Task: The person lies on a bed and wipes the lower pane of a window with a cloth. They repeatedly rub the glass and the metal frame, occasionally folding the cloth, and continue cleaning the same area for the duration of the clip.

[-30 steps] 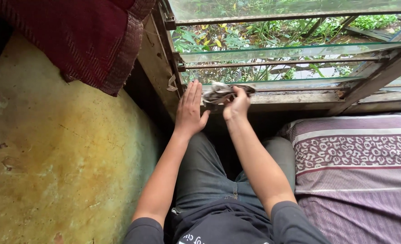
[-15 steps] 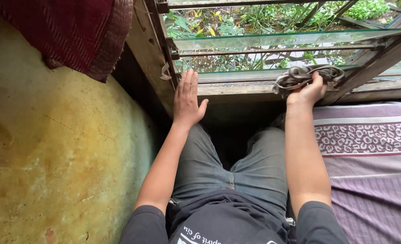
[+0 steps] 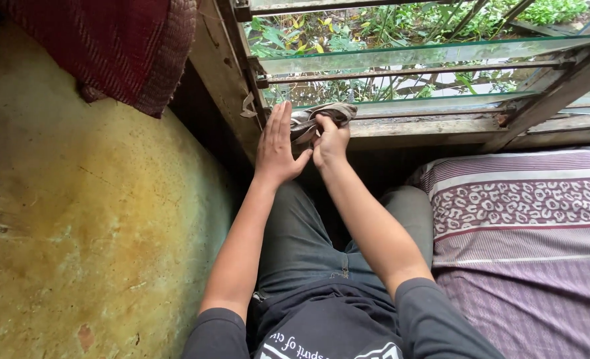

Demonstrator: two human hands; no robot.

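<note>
My right hand grips a crumpled grey rag and presses it on the left end of the wooden window sill. Flat against the left side of the window frame rests my left hand, fingers straight and together, right beside the rag. Above the sill run horizontal glass louvre slats in a worn wooden frame, with green plants outside behind them.
A stained yellowish wall fills the left side. A dark red woven cloth hangs at the top left. A purple patterned pillow and striped bedding lie at the right. My knees in grey trousers are below the sill.
My right hand has dragged the rag along the sill from its right end back to the left end, beside my left hand. My left hand has stayed on the frame.
</note>
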